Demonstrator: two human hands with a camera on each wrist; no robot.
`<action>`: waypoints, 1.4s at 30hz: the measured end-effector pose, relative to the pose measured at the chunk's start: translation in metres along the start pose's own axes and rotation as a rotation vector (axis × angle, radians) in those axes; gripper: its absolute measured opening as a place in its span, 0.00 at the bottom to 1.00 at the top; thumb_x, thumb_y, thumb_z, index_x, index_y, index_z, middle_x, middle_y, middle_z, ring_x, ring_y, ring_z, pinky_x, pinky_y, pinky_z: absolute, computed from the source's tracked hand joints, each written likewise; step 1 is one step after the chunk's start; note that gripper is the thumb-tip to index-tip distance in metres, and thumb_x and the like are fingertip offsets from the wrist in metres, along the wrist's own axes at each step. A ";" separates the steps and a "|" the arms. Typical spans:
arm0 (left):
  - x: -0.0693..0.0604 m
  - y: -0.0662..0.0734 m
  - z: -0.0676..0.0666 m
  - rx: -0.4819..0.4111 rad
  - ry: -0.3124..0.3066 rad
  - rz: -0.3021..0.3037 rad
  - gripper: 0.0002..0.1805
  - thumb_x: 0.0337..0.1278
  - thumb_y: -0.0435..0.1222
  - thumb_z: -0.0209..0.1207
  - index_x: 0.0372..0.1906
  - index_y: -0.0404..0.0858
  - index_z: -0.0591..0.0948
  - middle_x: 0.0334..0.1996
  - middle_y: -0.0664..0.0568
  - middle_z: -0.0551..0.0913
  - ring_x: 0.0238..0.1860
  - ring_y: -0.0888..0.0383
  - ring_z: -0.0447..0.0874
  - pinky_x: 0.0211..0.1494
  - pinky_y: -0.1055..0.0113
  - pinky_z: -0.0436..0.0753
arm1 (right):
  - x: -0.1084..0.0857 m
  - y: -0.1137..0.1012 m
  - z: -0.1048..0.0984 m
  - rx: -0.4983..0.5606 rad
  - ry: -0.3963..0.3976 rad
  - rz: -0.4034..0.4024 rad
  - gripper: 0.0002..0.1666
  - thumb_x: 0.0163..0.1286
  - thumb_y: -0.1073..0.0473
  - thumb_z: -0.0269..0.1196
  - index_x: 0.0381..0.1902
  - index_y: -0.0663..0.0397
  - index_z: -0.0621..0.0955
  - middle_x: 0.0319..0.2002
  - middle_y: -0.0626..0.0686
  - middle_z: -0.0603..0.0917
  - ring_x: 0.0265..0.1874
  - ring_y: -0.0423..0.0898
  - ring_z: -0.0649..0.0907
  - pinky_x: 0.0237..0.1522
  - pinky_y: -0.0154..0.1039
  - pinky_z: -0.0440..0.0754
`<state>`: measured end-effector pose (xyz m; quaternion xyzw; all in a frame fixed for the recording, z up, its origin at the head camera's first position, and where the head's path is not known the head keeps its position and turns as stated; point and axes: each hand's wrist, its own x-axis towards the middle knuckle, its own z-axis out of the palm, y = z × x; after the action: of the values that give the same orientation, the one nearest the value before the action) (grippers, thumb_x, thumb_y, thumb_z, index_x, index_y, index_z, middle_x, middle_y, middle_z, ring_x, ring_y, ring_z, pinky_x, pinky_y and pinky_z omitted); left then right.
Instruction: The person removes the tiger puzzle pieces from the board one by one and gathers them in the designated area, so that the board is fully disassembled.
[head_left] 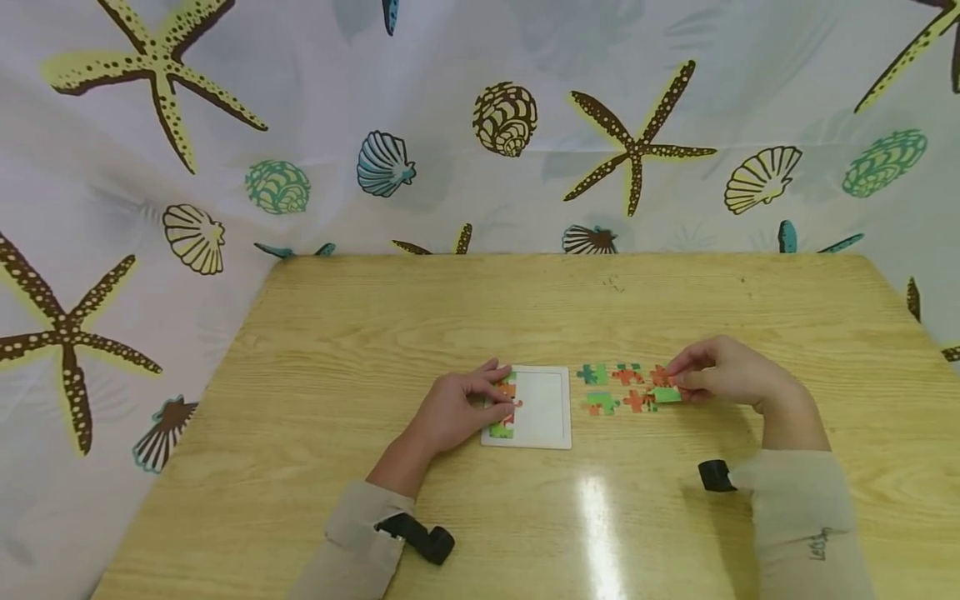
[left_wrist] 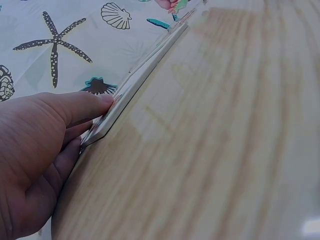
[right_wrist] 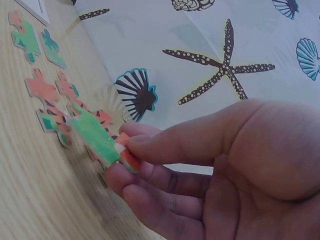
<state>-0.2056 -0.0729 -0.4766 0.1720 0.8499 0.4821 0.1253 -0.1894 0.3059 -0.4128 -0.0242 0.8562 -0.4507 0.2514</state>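
A white puzzle tray (head_left: 566,408) lies on the table, with a column of joined colourful puzzle pieces (head_left: 504,432) along its left side. My left hand (head_left: 459,408) rests over that side, its thumb and a finger touching the pieces; in the left wrist view the thumb (left_wrist: 92,106) lies on the tray's edge (left_wrist: 142,82). To the right of the tray, my right hand (head_left: 738,372) pinches a green puzzle piece with an orange and white end (right_wrist: 95,135) between thumb and fingers. The piece is tilted above other loose ones.
Loose puzzle pieces lie between the tray and my right hand, among them a teal one (head_left: 592,374), a green and orange one (head_left: 602,404) and an orange one (head_left: 633,401). A curtain printed with shells and starfish (head_left: 442,100) hangs behind the wooden table (head_left: 337,333).
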 end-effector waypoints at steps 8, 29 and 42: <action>-0.001 0.001 0.000 0.008 -0.005 0.016 0.05 0.55 0.39 0.71 0.36 0.43 0.91 0.65 0.55 0.79 0.76 0.57 0.62 0.78 0.55 0.63 | -0.001 0.008 -0.006 0.028 0.006 0.005 0.17 0.76 0.65 0.55 0.56 0.71 0.78 0.41 0.56 0.85 0.37 0.44 0.84 0.42 0.38 0.86; -0.003 0.004 0.002 0.053 0.000 0.027 0.06 0.54 0.38 0.72 0.34 0.39 0.92 0.65 0.54 0.79 0.76 0.57 0.63 0.75 0.56 0.68 | -0.003 0.019 -0.014 0.031 0.001 0.019 0.18 0.75 0.63 0.57 0.56 0.73 0.78 0.43 0.56 0.86 0.36 0.40 0.84 0.42 0.35 0.86; -0.002 0.000 0.003 0.039 0.007 0.046 0.05 0.53 0.36 0.72 0.34 0.40 0.92 0.65 0.53 0.79 0.76 0.57 0.64 0.73 0.57 0.70 | -0.004 0.020 -0.013 0.013 0.001 0.037 0.18 0.74 0.63 0.59 0.54 0.72 0.80 0.43 0.55 0.86 0.36 0.40 0.84 0.41 0.34 0.86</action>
<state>-0.2028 -0.0718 -0.4781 0.1923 0.8553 0.4690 0.1079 -0.1885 0.3283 -0.4208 -0.0065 0.8537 -0.4515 0.2596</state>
